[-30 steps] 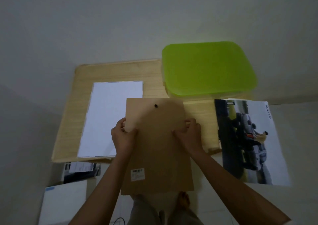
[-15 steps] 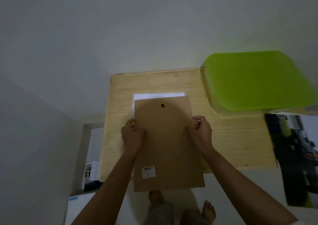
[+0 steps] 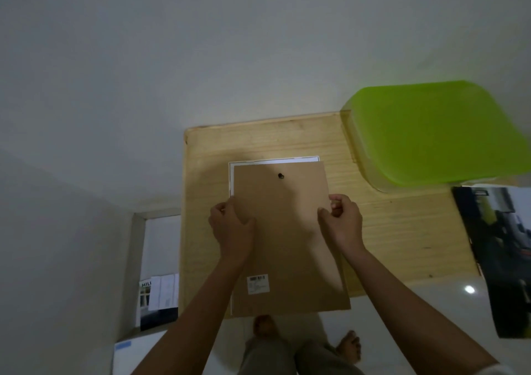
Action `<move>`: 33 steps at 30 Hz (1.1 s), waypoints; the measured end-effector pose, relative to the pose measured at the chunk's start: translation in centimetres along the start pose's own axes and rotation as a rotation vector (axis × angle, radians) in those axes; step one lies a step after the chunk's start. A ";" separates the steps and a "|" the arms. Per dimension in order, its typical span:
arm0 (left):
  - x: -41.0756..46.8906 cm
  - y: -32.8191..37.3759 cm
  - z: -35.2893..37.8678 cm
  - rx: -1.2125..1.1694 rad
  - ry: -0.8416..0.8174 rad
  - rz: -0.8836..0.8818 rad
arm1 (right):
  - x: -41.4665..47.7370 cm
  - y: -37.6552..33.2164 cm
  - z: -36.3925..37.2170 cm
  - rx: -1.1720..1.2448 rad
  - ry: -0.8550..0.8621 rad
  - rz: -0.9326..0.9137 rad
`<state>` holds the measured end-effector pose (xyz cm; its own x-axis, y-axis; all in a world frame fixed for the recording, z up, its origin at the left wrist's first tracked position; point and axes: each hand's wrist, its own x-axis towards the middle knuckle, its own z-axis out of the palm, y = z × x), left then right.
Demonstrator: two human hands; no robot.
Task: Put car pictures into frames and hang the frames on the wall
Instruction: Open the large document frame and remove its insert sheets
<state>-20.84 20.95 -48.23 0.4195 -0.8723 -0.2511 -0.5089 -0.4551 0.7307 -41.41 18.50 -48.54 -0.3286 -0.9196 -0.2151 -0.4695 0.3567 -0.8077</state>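
Observation:
A brown backing board [image 3: 287, 239] with a small dark hanging hole near its top and a barcode sticker lies over a white sheet [image 3: 273, 160] on the wooden table [image 3: 402, 231]. Only the sheet's top and left edges show. My left hand [image 3: 232, 228] grips the board's left edge. My right hand [image 3: 340, 221] pinches its right edge. A car picture [image 3: 500, 248] lies at the right, hanging over the table's edge.
A green plastic lid [image 3: 436, 130] covers a box at the table's far right corner. White walls stand behind and to the left. Printed papers [image 3: 159, 297] lie in a gap left of the table. My bare feet [image 3: 349, 346] show below the table's near edge.
The board has moved left from beside the white sheet to lie squarely over it, with both hands still on its edges. The view has shifted left, so the car picture is now at the frame's edge.

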 end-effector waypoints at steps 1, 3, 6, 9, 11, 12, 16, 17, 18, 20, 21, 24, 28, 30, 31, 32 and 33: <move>-0.1 -0.2 0.1 0.008 0.010 0.022 | -0.2 0.0 0.0 -0.027 -0.004 -0.021; -0.3 -0.8 0.2 -0.013 -0.007 0.054 | -0.6 0.0 -0.1 -0.072 -0.033 -0.065; -0.3 -1.2 0.4 -0.036 -0.035 0.071 | -1.0 0.5 0.0 -0.163 -0.088 -0.125; -0.2 -1.4 0.4 -0.021 -0.024 0.091 | -1.0 0.7 0.3 -0.238 -0.095 -0.156; -0.1 -1.6 0.5 -0.011 -0.014 0.097 | -1.0 0.7 0.4 -0.285 -0.093 -0.181; 0.0 -1.6 0.5 -0.013 -0.008 0.097 | -1.1 0.6 0.4 -0.311 -0.091 -0.199; 0.1 -1.6 0.6 -0.014 0.016 0.099 | -1.3 0.7 0.5 -0.386 -0.100 -0.226; 0.2 -1.6 0.6 -0.014 0.020 0.096 | -1.2 0.6 0.5 -0.406 -0.105 -0.223; 0.3 -1.7 0.6 -0.017 0.024 0.093 | -1.2 0.6 0.6 -0.425 -0.110 -0.221; 0.3 -1.8 0.6 -0.022 0.034 0.094 | -1.1 0.5 0.7 -0.452 -0.117 -0.220; 0.3 -1.8 0.7 -0.022 0.039 0.095 | -1.1 0.5 0.7 -0.462 -0.121 -0.221; 0.1 -1.6 0.8 -0.009 0.049 0.094 | -0.9 0.2 0.7 -0.511 -0.139 -0.239; 0.0 -1.4 0.9 -0.012 0.051 0.096 | -0.6 -0.2 0.6 -0.553 -0.178 -0.227; 0.0 -1.5 0.9 -0.030 0.049 0.088 | -0.5 -0.3 0.6 -0.580 -0.200 -0.211; -0.1 -1.6 0.8 -0.038 0.043 0.085 | -0.4 -0.4 0.6 -0.591 -0.209 -0.203; -0.1 -1.7 0.7 -0.042 0.035 0.086 | -0.4 -0.5 0.6 -0.600 -0.215 -0.197; -0.1 -1.8 0.6 -0.046 0.026 0.087 | -0.3 -0.5 0.7 -0.607 -0.218 -0.192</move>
<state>-20.39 21.72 -49.90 0.3947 -0.9030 -0.1698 -0.5094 -0.3689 0.7774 -40.52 18.48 -48.42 -0.0500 -0.9655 -0.2555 -0.9013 0.1538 -0.4049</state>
